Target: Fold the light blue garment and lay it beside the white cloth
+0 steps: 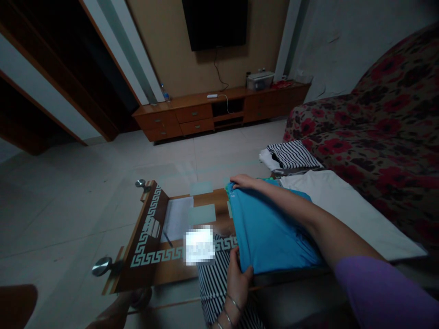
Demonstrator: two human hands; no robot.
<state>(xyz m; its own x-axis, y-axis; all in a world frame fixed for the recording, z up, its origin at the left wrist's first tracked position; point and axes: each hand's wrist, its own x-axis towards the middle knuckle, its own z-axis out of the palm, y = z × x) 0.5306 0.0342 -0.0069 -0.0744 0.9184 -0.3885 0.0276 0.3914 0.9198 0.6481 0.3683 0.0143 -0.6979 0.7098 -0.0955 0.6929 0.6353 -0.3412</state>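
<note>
A blue folded garment (270,228) lies on the glass-topped coffee table (161,260). My right hand (245,182) is closed over its far left corner, with the forearm crossing above the cloth. At the near left corner, my left hand (238,276), with bangles on the wrist, pinches the edge between thumb and fingers. Green-patterned cloth shows a little from under the far edge. A white cloth (343,205) is spread flat to the right of the blue garment. Below my left hand is black-and-white striped fabric (212,278); whether it is worn or reflected, I cannot tell.
Folded striped and white clothes (293,155) sit beyond the white cloth, beside a floral sofa (377,105). A paper sheet (178,219) and a pen (168,240) show at the table's left. A wooden TV cabinet (192,114) stands along the far wall under a television (216,23).
</note>
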